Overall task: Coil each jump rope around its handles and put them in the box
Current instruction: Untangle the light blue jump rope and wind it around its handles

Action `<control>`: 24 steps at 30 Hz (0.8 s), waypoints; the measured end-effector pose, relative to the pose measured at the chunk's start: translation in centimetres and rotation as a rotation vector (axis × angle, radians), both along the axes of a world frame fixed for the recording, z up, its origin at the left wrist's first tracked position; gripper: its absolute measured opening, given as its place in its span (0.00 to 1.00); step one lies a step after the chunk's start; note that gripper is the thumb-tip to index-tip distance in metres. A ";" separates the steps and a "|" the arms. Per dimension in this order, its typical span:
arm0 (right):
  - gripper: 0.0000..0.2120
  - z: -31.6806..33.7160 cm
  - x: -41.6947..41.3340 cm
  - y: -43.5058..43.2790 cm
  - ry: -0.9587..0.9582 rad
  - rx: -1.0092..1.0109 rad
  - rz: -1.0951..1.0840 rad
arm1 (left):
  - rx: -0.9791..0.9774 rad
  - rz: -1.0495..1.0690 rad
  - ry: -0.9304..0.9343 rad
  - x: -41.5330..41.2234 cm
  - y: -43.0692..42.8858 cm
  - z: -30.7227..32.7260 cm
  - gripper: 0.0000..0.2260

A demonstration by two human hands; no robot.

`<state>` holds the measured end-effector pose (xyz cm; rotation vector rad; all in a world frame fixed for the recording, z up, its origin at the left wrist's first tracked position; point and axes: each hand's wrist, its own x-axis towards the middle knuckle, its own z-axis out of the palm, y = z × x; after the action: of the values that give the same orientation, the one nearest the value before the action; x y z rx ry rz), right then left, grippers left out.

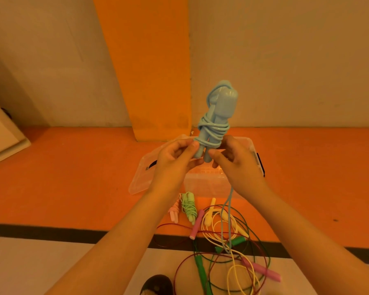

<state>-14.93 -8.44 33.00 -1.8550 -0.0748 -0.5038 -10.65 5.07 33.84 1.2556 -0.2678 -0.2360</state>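
Note:
A light blue jump rope [216, 116] stands upright in front of me, its cord partly coiled around the two handles. My left hand [175, 160] grips the lower ends of the handles. My right hand [234, 160] pinches the cord at the coil, and the loose blue cord hangs down from it to the floor. Behind my hands sits the clear plastic box [202, 184]. A coiled green rope [189, 207] and a coiled pink rope [174, 211] lie on the floor in front of the box.
The box's clear lid [143, 177] lies at its left. Loose yellow [211, 218], green [200, 267] and pink-handled [196, 224] ropes tangle on the floor below my arms. An orange pillar [149, 71] and the wall stand behind. A dark shoe tip [156, 284] shows at the bottom.

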 end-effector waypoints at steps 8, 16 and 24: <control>0.08 -0.4 -0.2 0.1 -0.037 -0.025 0.030 | 0.001 -0.030 0.048 -0.1 -0.1 0.2 0.08; 0.08 0.1 -0.6 -0.4 -0.028 -0.025 0.046 | 0.069 -0.119 0.025 -0.8 -0.3 -0.1 0.12; 0.04 0.1 -0.5 0.1 0.006 0.100 -0.030 | 0.051 -0.182 -0.028 -0.8 -0.6 0.3 0.08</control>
<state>-15.43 -8.30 33.08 -1.7616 -0.0168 -0.5137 -11.49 4.42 34.13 1.2861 -0.4025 -0.3836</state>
